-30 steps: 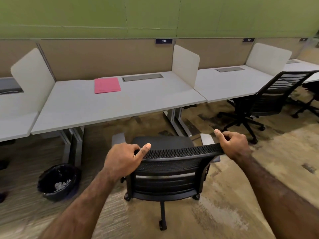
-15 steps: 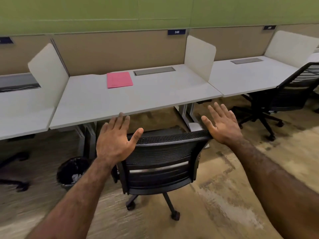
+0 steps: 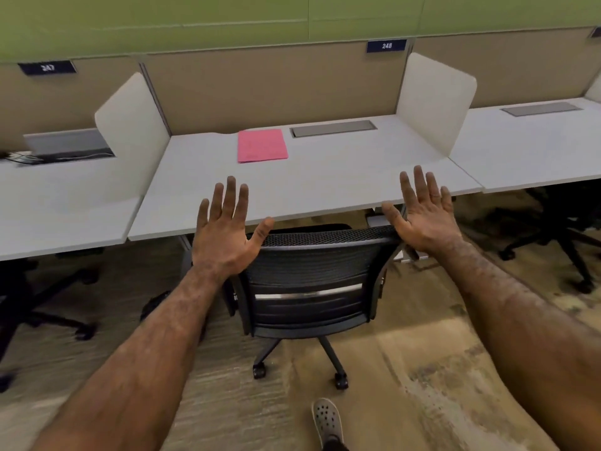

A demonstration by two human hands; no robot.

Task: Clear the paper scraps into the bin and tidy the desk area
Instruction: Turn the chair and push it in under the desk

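Observation:
A black mesh office chair (image 3: 312, 281) stands with its seat tucked under the white desk (image 3: 325, 187). My left hand (image 3: 227, 232) is open with fingers spread at the left end of the backrest top, thumb against the mesh. At the right end, my right hand (image 3: 422, 213) is open too, its thumb touching the backrest. A pink paper folder (image 3: 261, 145) lies flat near the back of the desk. A dark shape behind my left forearm (image 3: 156, 305) is the bin, mostly hidden.
White side dividers (image 3: 435, 99) fence the desk on both sides. A grey cable hatch (image 3: 333, 128) is set in the desk's back. Other black chairs stand at far left (image 3: 42, 297) and far right (image 3: 566, 229). My grey shoe (image 3: 327, 421) is on the carpet.
Both hands let go of the backrest top and spread open. The chair rolled forward under the desk, and I moved closer, with the view shifting left.

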